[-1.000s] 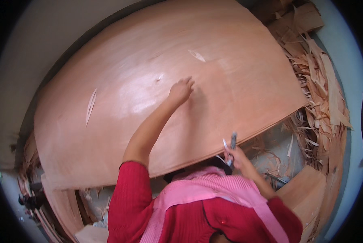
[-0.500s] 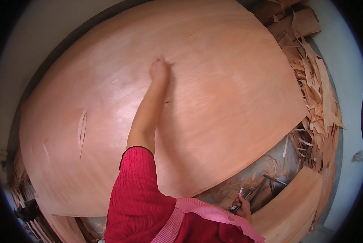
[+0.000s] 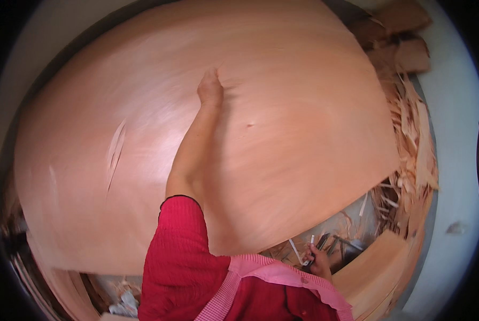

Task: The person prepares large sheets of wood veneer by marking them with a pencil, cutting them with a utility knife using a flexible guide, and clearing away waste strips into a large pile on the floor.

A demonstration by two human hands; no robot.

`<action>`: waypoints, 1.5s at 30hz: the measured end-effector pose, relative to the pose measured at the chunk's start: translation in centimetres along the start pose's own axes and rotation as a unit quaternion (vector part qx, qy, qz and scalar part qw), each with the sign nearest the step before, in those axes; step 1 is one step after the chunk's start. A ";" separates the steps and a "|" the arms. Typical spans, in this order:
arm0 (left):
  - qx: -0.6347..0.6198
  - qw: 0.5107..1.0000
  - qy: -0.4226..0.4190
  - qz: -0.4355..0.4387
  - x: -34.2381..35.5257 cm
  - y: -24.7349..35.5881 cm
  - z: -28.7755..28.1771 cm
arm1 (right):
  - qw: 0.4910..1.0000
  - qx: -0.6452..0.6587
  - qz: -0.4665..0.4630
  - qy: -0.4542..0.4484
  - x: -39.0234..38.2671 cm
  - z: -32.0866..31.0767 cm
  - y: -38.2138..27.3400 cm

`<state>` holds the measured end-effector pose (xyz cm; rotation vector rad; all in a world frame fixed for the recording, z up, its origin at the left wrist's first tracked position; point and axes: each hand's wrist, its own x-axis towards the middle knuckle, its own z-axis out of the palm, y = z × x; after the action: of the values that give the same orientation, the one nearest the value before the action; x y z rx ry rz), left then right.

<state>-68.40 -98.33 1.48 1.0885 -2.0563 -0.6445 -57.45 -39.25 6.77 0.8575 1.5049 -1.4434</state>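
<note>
Since the earlier frame, my left hand has stayed stretched far out across the large, thin, pale reddish-brown wood veneer sheet, which has slid to cover nearly the whole view. I note the left hand lies palm down, pressed on the sheet's upper middle; fingers are blurred, so I cannot tell how far they spread. My right hand sits just below the sheet's lower right edge, closed around a small dark tool with a pale tip. A long split marks the sheet left of my forearm. Splintered veneer scraps lie heaped beside the sheet's right edge.
</note>
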 end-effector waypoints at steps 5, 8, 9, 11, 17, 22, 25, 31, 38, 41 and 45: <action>-0.229 0.964 -0.001 -0.137 -3.7 -3.3 -13.4 | 1.000 0.011 -0.001 -0.023 -0.5 -0.4 0.0; -0.497 0.752 0.230 -0.367 -5.7 -8.2 -22.1 | 0.999 -0.013 0.031 -0.024 -0.6 -0.4 -0.3; -0.138 0.927 0.098 -0.335 -6.6 -11.5 -24.5 | 0.998 -0.042 0.026 -0.048 -0.6 -0.1 -0.6; 0.276 0.927 0.002 -0.255 -8.0 -16.2 -28.2 | 0.994 -0.084 -0.002 -0.075 -0.8 0.5 -1.1; 0.133 0.980 0.029 -0.144 -9.9 -11.8 -28.1 | 0.991 -0.099 -0.059 -0.064 -3.4 3.0 -2.0; -0.067 0.997 0.003 -0.036 -17.2 -11.5 -30.4 | 0.987 -0.082 -0.122 -0.071 -2.1 1.2 -2.4; -0.268 0.955 0.040 -0.119 -26.3 -9.6 -33.7 | 0.988 -0.095 -0.104 -0.065 -2.5 2.0 -2.2; -0.004 0.866 0.377 -0.327 -38.1 -11.7 -48.3 | 0.966 -0.179 -0.104 -0.158 -1.9 3.0 -2.6; 0.546 0.713 0.278 -0.340 -48.2 -6.7 -57.4 | 0.947 -0.203 -0.075 -0.238 -0.8 2.5 -3.2; 0.499 0.784 0.257 -0.264 -48.4 -7.1 -57.9 | 0.930 -0.221 -0.088 -0.279 -1.7 3.1 -2.9; 0.385 0.894 0.171 -0.154 -43.7 -11.6 -53.9 | 0.908 -0.288 -0.118 -0.278 -2.6 4.1 -4.2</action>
<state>-3.75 -72.55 11.39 1.8448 -1.8530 0.2734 -59.76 -43.48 10.94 -0.1024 1.4805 -1.1594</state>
